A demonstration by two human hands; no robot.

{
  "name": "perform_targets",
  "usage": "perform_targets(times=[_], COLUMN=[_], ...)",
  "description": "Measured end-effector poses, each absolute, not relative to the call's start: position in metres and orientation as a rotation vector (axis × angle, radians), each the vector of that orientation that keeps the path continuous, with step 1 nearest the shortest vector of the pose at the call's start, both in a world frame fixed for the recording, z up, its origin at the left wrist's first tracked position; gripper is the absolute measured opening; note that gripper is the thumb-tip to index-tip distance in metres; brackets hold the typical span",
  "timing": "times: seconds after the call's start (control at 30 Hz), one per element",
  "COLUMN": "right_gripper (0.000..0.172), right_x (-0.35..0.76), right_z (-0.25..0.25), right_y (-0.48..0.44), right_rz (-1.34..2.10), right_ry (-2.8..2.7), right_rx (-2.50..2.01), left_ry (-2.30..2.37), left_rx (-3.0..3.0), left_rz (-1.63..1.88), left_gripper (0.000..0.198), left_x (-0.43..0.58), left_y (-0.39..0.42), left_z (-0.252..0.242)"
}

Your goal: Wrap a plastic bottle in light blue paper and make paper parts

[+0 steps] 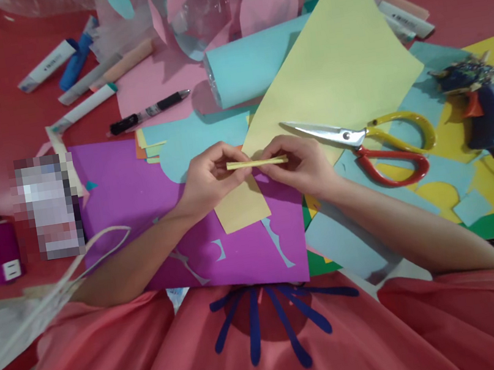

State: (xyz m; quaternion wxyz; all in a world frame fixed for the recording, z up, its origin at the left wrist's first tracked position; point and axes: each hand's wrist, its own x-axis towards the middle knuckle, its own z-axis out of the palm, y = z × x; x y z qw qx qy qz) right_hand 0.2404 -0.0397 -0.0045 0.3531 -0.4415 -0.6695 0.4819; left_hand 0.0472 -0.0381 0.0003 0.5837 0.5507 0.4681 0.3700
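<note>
A narrow folded strip of yellow paper (257, 163) is pinched at both ends between my hands, its edge facing me. My left hand (214, 176) closes on one end, thumb below and fingers above. Gripping the other end the same way is my right hand (302, 163). Just beneath them, a pale yellow paper piece (241, 205) lies on the purple sheet (123, 197). Scissors (346, 137) with one red and one yellow handle lie to the right of my right hand, blades partly over a large pale yellow sheet (325, 56).
A light-blue wrapped bottle (256, 63) lies behind my hands. To the left are a black pen (150, 111), several markers (84, 108) and a blurred-out phone-like object (53, 208). A glue gun (488, 105) with a black cord rests at right. Paper scraps (279, 245) lie in front.
</note>
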Motion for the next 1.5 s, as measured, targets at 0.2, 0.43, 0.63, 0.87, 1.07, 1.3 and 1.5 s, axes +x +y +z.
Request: perform_targets(times=[0.2, 0.43, 0.63, 0.87, 1.07, 1.3, 1.5], right_gripper=[0.013, 0.017, 0.021, 0.031, 0.034, 0.032, 0.03], right_x=[0.2395, 0.2402, 0.2402, 0.2404, 0.2402, 0.2401, 0.2397], right_z=[-0.005, -0.0049, -0.0049, -0.0049, -0.003, -0.0032, -0.0028], right_y=[-0.0399, -0.0403, -0.0398, -0.04, -0.0402, -0.0393, -0.0404], right_rz=[1.266, 1.277, 1.302, 1.324, 1.329, 1.286, 1.284], right_ry=[-1.689, -1.705, -1.641, -1.587, -1.586, -1.6, -1.573], right_rx=[-1.134, -1.154, -1.175, -1.16, -1.135, -1.132, -1.124], left_ry=[1.009, 1.042, 1.054, 1.119, 1.142, 1.115, 1.072], left_rx=[1.261, 1.256, 1.278, 1.255, 1.273, 1.269, 1.356], left_rz=[0.935, 0.929, 0.99, 0.888, 0.955, 0.992, 1.09], left_gripper=[0.035, 0.042, 0.033, 0.026, 0.027, 0.029, 0.032], left_x=[0.0458, 0.0465, 0.0455, 0.0456, 0.0455, 0.0449, 0.0456], left_y=[-0.0339, -0.034, -0.0362, -0.0363, -0.0361, -0.0361, -0.0335], left_z=[-0.0021, -0.0015, -0.0055, -0.0006, -0.0008, -0.0036, -0.0085])
